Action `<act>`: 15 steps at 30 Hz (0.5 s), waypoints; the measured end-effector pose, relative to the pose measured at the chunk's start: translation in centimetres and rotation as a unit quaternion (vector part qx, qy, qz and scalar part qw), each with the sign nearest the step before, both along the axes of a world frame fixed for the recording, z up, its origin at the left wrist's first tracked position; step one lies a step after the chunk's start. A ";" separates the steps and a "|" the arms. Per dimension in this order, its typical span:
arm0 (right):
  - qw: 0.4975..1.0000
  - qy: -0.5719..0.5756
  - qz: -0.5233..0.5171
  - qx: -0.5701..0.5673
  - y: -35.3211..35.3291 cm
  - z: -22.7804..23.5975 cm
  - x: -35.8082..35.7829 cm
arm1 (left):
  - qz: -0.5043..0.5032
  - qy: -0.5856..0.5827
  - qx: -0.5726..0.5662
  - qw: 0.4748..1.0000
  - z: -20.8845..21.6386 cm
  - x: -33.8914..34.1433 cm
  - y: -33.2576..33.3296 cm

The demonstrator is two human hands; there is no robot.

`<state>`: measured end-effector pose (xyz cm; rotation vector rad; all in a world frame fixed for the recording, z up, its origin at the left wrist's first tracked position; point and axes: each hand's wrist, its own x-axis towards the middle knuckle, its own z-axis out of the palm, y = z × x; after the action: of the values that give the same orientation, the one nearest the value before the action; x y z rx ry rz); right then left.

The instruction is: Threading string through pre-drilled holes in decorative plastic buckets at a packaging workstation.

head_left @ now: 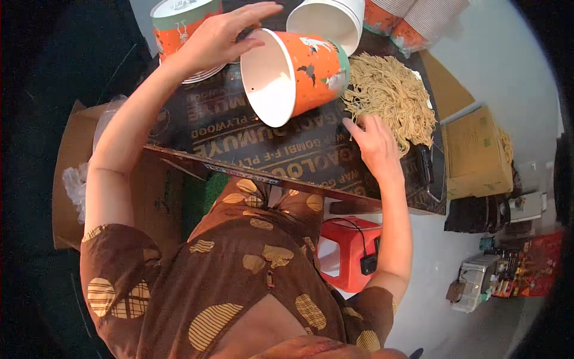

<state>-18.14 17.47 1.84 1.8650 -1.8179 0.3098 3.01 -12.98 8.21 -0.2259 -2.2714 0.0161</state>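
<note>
An orange paper bucket (317, 72) with a green band and dark and white figures lies tipped on the dark plywood table (251, 140), its white mouth facing left. My left hand (224, 36) is stretched out at the upper edge of that mouth, thumb apart from the fingers; whether it touches the rim I cannot tell. To the right of the bucket, a heap of tan string-like strands (391, 93) is spread out. At its near edge is my right hand (375, 140), fingers lightly bent and thumb apart, with nothing visible in it.
Another bucket (326, 27) lies behind, white inside. More orange buckets (185, 33) stand at the back left; nested ones (427, 24) in plastic lie back right. A cardboard box (478, 152) is beyond the table's right side. Below the table is a red stool (347, 254).
</note>
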 end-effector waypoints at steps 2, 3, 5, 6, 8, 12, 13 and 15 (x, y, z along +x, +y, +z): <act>0.999 0.029 0.017 0.011 -0.8 0.2 -0.5 | 0.062 0.033 0.156 0.985 -0.5 1.1 1.6; 0.998 0.049 0.025 0.018 -1.1 0.1 -0.9 | 0.092 0.049 0.232 0.967 -0.8 1.5 2.4; 0.997 0.070 0.035 0.026 -1.4 0.2 -1.0 | 0.085 0.121 0.212 0.966 -2.0 1.9 3.9; 0.996 0.072 0.028 0.035 -1.5 0.3 -1.0 | 0.089 0.105 0.221 0.965 -2.7 2.4 4.7; 0.996 0.075 0.025 0.045 -1.7 0.3 -0.8 | 0.086 0.061 0.220 0.970 -4.4 3.1 6.0; 0.998 0.053 0.024 0.009 -1.4 0.0 0.5 | 0.089 0.087 0.255 0.959 -4.9 2.6 7.1; 0.999 0.040 0.024 -0.007 -1.3 0.0 1.0 | 0.103 0.122 0.297 0.941 -4.7 2.4 7.4; 0.998 0.027 0.054 -0.006 -1.0 -1.0 1.7 | 0.118 0.133 0.289 0.941 -4.5 2.2 6.9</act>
<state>-16.44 16.49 0.88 1.9467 -1.6797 0.3043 5.18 -6.11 3.69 0.3416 -1.9229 -0.4611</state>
